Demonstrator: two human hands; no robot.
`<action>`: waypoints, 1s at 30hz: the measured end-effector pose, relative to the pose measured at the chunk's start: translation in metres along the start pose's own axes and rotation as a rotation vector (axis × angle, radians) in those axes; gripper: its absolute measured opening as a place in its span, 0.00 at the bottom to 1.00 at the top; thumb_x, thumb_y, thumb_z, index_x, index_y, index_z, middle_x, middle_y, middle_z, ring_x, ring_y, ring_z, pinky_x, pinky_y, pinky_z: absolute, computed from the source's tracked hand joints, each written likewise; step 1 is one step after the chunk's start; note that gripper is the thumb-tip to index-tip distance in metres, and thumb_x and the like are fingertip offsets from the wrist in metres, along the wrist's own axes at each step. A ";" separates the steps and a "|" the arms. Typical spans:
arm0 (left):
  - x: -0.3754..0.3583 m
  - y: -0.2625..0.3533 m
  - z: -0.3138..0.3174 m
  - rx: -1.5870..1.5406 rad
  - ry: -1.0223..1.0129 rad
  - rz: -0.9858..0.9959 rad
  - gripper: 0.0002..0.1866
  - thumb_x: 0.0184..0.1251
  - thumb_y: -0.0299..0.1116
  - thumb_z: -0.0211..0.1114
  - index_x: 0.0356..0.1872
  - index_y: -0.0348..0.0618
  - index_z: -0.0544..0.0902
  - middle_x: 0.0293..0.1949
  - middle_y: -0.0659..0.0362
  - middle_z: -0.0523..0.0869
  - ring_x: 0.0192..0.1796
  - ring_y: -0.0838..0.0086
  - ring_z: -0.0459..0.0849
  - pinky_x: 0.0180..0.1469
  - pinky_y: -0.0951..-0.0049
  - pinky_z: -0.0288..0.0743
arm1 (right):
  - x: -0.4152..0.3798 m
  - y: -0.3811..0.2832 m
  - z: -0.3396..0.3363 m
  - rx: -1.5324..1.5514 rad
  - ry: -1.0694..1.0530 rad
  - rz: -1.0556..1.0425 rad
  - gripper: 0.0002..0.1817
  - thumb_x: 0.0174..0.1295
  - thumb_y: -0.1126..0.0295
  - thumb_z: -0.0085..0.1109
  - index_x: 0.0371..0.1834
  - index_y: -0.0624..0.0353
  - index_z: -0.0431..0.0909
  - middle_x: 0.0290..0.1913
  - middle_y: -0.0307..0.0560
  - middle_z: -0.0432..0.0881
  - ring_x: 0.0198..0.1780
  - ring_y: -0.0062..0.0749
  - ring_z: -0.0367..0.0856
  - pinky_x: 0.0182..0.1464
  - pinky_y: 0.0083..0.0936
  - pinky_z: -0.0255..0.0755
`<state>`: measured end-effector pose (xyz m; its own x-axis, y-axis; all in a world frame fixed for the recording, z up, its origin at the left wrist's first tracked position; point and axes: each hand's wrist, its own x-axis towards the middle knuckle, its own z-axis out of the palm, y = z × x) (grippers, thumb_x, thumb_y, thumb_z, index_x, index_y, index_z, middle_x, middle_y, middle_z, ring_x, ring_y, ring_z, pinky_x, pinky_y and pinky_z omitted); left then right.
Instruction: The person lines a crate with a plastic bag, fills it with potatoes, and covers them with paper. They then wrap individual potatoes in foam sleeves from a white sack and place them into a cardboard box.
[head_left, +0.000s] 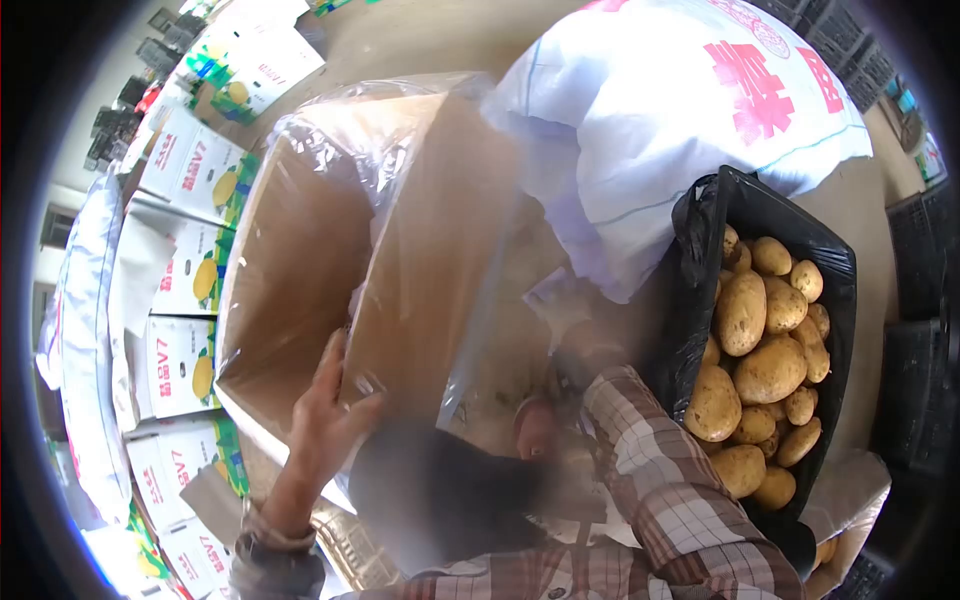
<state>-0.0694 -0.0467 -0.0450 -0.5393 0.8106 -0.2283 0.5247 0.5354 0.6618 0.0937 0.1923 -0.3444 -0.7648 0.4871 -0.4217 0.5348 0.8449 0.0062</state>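
Observation:
My left hand [330, 415] is at the near end of a cardboard box [300, 230] lined with clear plastic. Its fingers stretch along the inner side of the raised brown flap [420, 250], thumb apart from them. My right hand [565, 310] is smeared by motion, close against the loose lower edge of a large white sack [640, 130] with red printing. Whether its fingers grip the cloth is not clear. Right of that arm, a black crate [848, 270] with a black plastic liner holds several potatoes [770, 370].
White printed cartons [185, 365] are stacked along the left, beside a pale bag [85, 350]. Another carton [265, 75] lies at the back left. Black crates [915, 390] line the right edge. A dark blurred shape [440, 490], seemingly my leg, is below the flap.

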 end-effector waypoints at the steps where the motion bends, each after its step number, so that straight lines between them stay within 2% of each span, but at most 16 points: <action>1: 0.024 0.013 0.011 0.016 -0.003 0.005 0.38 0.50 0.30 0.66 0.64 0.38 0.59 0.48 0.47 0.79 0.53 0.67 0.77 0.52 0.72 0.70 | -0.005 0.004 -0.006 0.115 -0.018 0.037 0.28 0.56 0.60 0.53 0.63 0.37 0.61 0.67 0.50 0.58 0.61 0.55 0.64 0.57 0.52 0.60; 2: 0.046 0.023 0.018 0.030 -0.004 0.012 0.37 0.49 0.30 0.66 0.62 0.36 0.61 0.47 0.47 0.80 0.51 0.65 0.79 0.50 0.72 0.72 | -0.010 0.008 -0.014 0.227 -0.033 0.076 0.28 0.54 0.64 0.56 0.61 0.43 0.65 0.63 0.51 0.65 0.57 0.51 0.71 0.53 0.45 0.69; 6: 0.124 0.032 0.023 0.055 -0.104 -0.036 0.30 0.48 0.26 0.64 0.56 0.35 0.68 0.42 0.51 0.82 0.41 0.67 0.83 0.43 0.72 0.75 | -0.010 0.007 -0.030 0.444 0.059 0.092 0.26 0.53 0.64 0.56 0.58 0.47 0.67 0.60 0.53 0.68 0.57 0.48 0.72 0.53 0.42 0.69; 9: 0.139 0.032 0.026 -0.081 -0.076 0.123 0.24 0.45 0.23 0.63 0.49 0.33 0.72 0.36 0.55 0.83 0.33 0.73 0.82 0.38 0.75 0.76 | -0.002 0.002 -0.074 0.554 0.158 -0.009 0.25 0.52 0.64 0.57 0.56 0.50 0.69 0.58 0.54 0.70 0.56 0.46 0.72 0.53 0.40 0.69; 11: 0.141 0.031 0.025 -0.377 -0.098 0.011 0.22 0.42 0.21 0.63 0.45 0.33 0.74 0.31 0.57 0.82 0.31 0.79 0.79 0.35 0.78 0.75 | -0.015 0.012 -0.122 0.588 0.208 -0.052 0.24 0.52 0.64 0.57 0.55 0.51 0.70 0.57 0.54 0.72 0.56 0.44 0.72 0.53 0.38 0.69; 14: 0.150 0.018 0.022 -0.225 -0.076 0.102 0.21 0.40 0.22 0.64 0.42 0.33 0.75 0.29 0.58 0.82 0.30 0.80 0.79 0.33 0.76 0.75 | -0.082 0.033 -0.233 0.327 0.144 0.092 0.17 0.52 0.67 0.54 0.47 0.55 0.74 0.43 0.55 0.80 0.44 0.43 0.79 0.45 0.35 0.73; 17: 0.154 0.009 0.028 -0.078 -0.076 0.150 0.20 0.40 0.24 0.65 0.40 0.34 0.76 0.28 0.57 0.82 0.29 0.76 0.80 0.32 0.74 0.74 | -0.192 0.097 -0.265 0.321 0.377 0.068 0.10 0.54 0.69 0.51 0.38 0.57 0.76 0.34 0.53 0.81 0.39 0.46 0.81 0.41 0.37 0.74; 18: 0.150 0.015 0.032 -0.078 -0.092 0.166 0.20 0.40 0.24 0.65 0.40 0.34 0.76 0.28 0.57 0.82 0.29 0.76 0.80 0.32 0.74 0.74 | -0.224 0.114 -0.281 0.280 0.096 0.232 0.08 0.55 0.71 0.49 0.37 0.55 0.76 0.35 0.51 0.81 0.38 0.45 0.81 0.40 0.36 0.74; 19: 0.147 0.021 0.037 0.016 -0.054 0.167 0.19 0.40 0.26 0.65 0.39 0.34 0.76 0.27 0.56 0.82 0.29 0.74 0.80 0.33 0.73 0.74 | -0.258 0.142 -0.264 0.244 0.341 0.190 0.08 0.55 0.72 0.50 0.37 0.55 0.76 0.35 0.50 0.81 0.38 0.44 0.81 0.40 0.36 0.74; 21: 0.143 0.024 0.045 0.106 -0.015 0.183 0.19 0.40 0.27 0.65 0.39 0.34 0.77 0.27 0.55 0.82 0.29 0.72 0.81 0.33 0.72 0.74 | -0.313 0.176 -0.241 0.051 0.340 0.362 0.11 0.54 0.70 0.52 0.41 0.54 0.77 0.38 0.51 0.81 0.42 0.46 0.80 0.44 0.36 0.73; 25: 0.135 0.029 0.052 0.111 -0.023 0.238 0.20 0.40 0.27 0.66 0.39 0.34 0.76 0.28 0.52 0.83 0.32 0.68 0.82 0.35 0.71 0.75 | -0.385 0.188 -0.188 -0.028 -0.257 0.522 0.12 0.58 0.62 0.51 0.43 0.50 0.76 0.38 0.50 0.81 0.40 0.46 0.81 0.43 0.38 0.74; 26: 0.133 0.031 0.051 0.098 -0.028 0.248 0.20 0.40 0.28 0.66 0.39 0.34 0.76 0.30 0.51 0.83 0.33 0.67 0.83 0.36 0.70 0.75 | -0.397 0.175 -0.184 0.315 -0.298 0.559 0.11 0.57 0.62 0.52 0.42 0.46 0.76 0.38 0.47 0.81 0.41 0.45 0.81 0.43 0.39 0.74; 27: 0.145 0.019 0.045 0.102 -0.027 0.252 0.20 0.40 0.28 0.66 0.39 0.34 0.76 0.30 0.51 0.83 0.33 0.67 0.83 0.36 0.70 0.75 | -0.403 0.175 -0.156 0.229 -0.412 0.428 0.10 0.56 0.62 0.53 0.41 0.42 0.75 0.39 0.46 0.81 0.41 0.45 0.80 0.43 0.38 0.73; 28: 0.168 -0.005 0.033 0.033 -0.090 0.242 0.20 0.40 0.27 0.66 0.40 0.34 0.76 0.31 0.50 0.83 0.35 0.66 0.83 0.37 0.69 0.75 | -0.409 0.161 -0.154 0.469 -0.415 0.612 0.09 0.55 0.61 0.54 0.40 0.43 0.75 0.38 0.46 0.81 0.41 0.45 0.80 0.42 0.37 0.73; 29: 0.183 -0.016 0.027 -0.034 -0.150 0.227 0.20 0.41 0.27 0.66 0.40 0.34 0.77 0.32 0.49 0.83 0.36 0.65 0.83 0.38 0.69 0.75 | -0.416 0.162 -0.130 0.375 -0.327 0.461 0.10 0.55 0.60 0.54 0.40 0.43 0.75 0.38 0.46 0.81 0.41 0.45 0.80 0.42 0.37 0.73; 30: 0.163 0.026 0.017 0.347 -0.112 0.222 0.20 0.46 0.30 0.64 0.43 0.36 0.77 0.35 0.47 0.83 0.38 0.59 0.82 0.41 0.66 0.75 | -0.419 0.169 -0.107 0.278 -0.231 0.301 0.11 0.54 0.59 0.54 0.40 0.44 0.75 0.38 0.46 0.81 0.41 0.45 0.80 0.42 0.38 0.73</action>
<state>-0.1325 0.1028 -0.0773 -0.3232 0.9257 -0.1965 0.8209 0.3775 0.4285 0.4665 0.1545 -0.0694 -0.4774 0.6130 -0.6295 0.8206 0.5671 -0.0701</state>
